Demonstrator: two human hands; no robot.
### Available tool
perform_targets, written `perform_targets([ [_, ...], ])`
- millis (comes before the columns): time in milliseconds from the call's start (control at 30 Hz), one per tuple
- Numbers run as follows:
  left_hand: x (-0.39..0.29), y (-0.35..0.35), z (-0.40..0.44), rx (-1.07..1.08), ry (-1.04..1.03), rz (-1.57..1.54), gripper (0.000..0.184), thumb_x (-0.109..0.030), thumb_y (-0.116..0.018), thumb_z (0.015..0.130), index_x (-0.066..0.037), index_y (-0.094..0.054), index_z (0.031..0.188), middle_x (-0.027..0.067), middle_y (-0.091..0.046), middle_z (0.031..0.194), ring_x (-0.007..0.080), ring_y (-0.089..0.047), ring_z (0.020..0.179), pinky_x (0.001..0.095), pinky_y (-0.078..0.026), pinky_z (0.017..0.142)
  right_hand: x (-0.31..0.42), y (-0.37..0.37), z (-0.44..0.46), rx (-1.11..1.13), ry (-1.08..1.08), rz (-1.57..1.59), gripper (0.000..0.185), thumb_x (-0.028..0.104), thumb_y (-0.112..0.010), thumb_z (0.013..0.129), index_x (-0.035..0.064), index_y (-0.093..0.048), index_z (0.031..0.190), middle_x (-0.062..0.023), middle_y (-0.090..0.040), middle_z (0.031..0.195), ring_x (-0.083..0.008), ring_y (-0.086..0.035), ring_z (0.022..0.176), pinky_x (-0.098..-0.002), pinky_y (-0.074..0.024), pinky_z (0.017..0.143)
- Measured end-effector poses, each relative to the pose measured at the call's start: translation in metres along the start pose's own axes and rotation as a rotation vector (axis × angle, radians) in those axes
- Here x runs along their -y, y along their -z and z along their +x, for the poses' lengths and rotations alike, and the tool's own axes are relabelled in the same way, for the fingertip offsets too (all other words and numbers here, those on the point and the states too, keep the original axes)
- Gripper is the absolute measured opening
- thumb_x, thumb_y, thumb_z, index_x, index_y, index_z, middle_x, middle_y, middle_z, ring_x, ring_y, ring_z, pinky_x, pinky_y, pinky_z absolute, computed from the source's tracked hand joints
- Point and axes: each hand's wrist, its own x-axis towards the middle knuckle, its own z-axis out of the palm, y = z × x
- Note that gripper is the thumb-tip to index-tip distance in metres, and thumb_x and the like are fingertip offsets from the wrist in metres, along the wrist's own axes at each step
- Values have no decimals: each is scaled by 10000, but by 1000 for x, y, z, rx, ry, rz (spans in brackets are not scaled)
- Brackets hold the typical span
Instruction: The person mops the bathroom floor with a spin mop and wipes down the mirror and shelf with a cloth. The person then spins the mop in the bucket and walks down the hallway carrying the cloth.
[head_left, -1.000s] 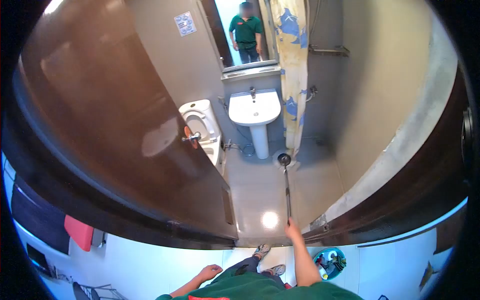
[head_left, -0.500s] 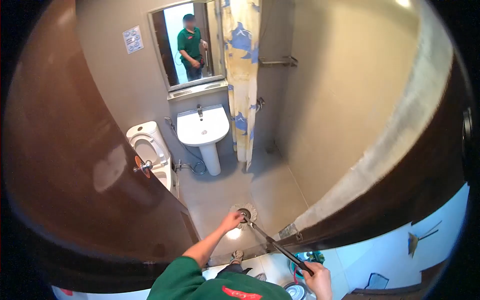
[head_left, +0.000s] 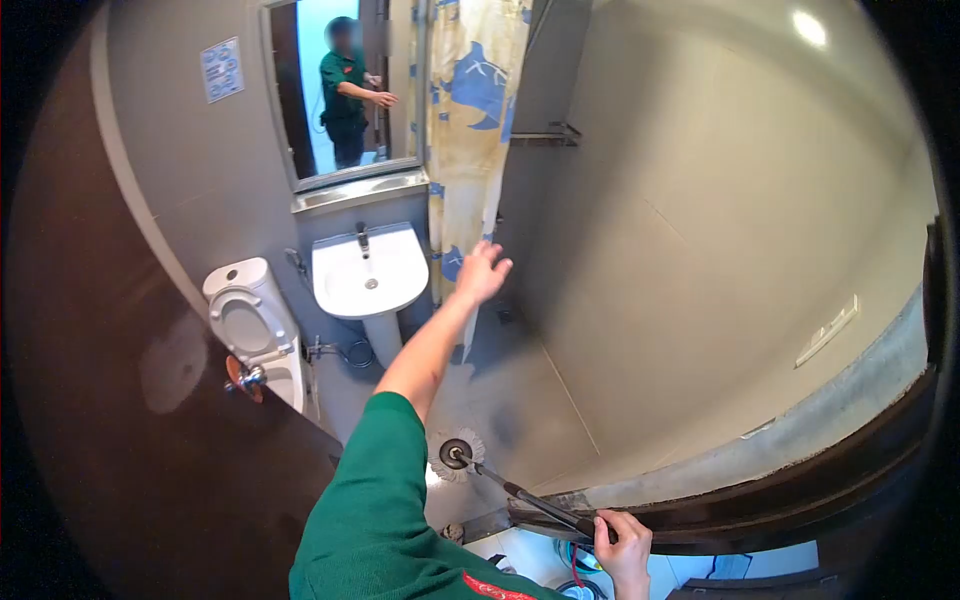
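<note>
Mop [head_left: 510, 488]: fringed head [head_left: 444, 464] on the bathroom floor [head_left: 530, 405], handle [head_left: 550, 511] slanting up
Right hand [head_left: 625, 546]: gripping the handle's upper end
Left hand [head_left: 481, 274]: released and spread, before the shower curtain [head_left: 470, 130] (contact unclear)
Sink [head_left: 370, 270]: beyond the mop, beside the toilet [head_left: 248, 325]

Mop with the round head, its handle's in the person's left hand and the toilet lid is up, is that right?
Not quite: the hand is wrong. The head view shows the mop held by its handle in the right hand. The toilet lid is up, as you said.
</note>
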Motion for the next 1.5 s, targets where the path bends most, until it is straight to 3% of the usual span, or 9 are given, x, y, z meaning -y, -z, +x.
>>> perform_targets([
  [267, 39, 10, 149, -25, 143, -239, 599, -558, -707, 814, -166, -678, 1266, 305, -301, 1540, 392, -408, 1389, 436, -349, 1138, 6, -3, 14, -42, -125, -15, 59, 43, -714, 793, 18, -713, 846, -146, -704, 783, -324, -694, 699, -381, -556, 646],
  [533, -19, -20, 199, -6, -18, -381, 787, -508, -696, 853, 2, -490, 1416, 247, -399, 1511, 349, -415, 1393, 424, -322, 1158, 26, 10, 26, -23, -280, 5, 119, 78, -687, 854, -12, -719, 925, -197, -716, 909, -358, -704, 835, -399, -563, 772],
  [767, -192, -15, 0, 92, -493, -540, 648, -378, -690, 902, 5, -505, 1391, 212, -520, 1412, 349, -465, 1340, 443, -352, 1133, 24, 11, 25, -48, -281, 47, 116, 89, -681, 859, -23, -709, 873, -214, -698, 875, -388, -677, 790, -417, -546, 720],
  [933, -289, 7, -148, 478, -650, -866, 647, -359, -613, 966, -6, -415, 1471, 187, -387, 1537, 300, -368, 1426, 408, -268, 1182, 21, 14, 19, -14, -230, 50, 149, 136, -680, 879, -6, -719, 904, -200, -713, 914, -366, -692, 838, -409, -549, 771],
  [1033, -311, 36, -198, 1004, -602, -1250, 592, -368, -563, 991, -27, -445, 1461, 176, -386, 1543, 314, -370, 1425, 408, -284, 1164, -9, -1, 8, -44, -51, 21, 84, 100, -729, 804, 25, -718, 842, -149, -704, 786, -328, -695, 703, -386, -560, 644],
  [1200, -239, 19, -289, 447, -408, -987, 366, -155, -641, 878, -16, -638, 1216, 178, -565, 1337, 303, -523, 1271, 414, -440, 1039, -15, 5, -1, -46, -46, 12, 184, 286, -716, 857, 104, -697, 873, -77, -688, 817, -302, -684, 687, -397, -553, 611],
  [1367, -207, 18, -423, 576, -421, -688, 535, -136, -675, 742, -25, -550, 1250, 153, -646, 1138, 335, -615, 1092, 454, -469, 991, -19, 26, -19, 149, 17, 246, 328, 319, -696, 892, 62, -623, 1082, -136, -649, 999, -299, -684, 838, -378, -546, 710],
  [1433, -202, -4, -462, 684, -37, -672, 401, -156, -716, 699, -50, -635, 1077, 123, -669, 955, 266, -665, 900, 396, -524, 814, -41, 29, -42, 262, 130, 413, 469, 315, -675, 921, 54, -505, 1272, -135, -570, 1215, -249, -682, 919, -346, -535, 765],
  [1500, -194, -19, -475, 517, -105, -549, 276, -135, -759, 672, -50, -657, 914, 87, -658, 835, 205, -649, 773, 327, -508, 701, -90, 19, -92, 345, -125, 1058, 480, 247, -578, 995, 76, -393, 1404, -69, -528, 1291, -158, -665, 922, -326, -526, 792],
])
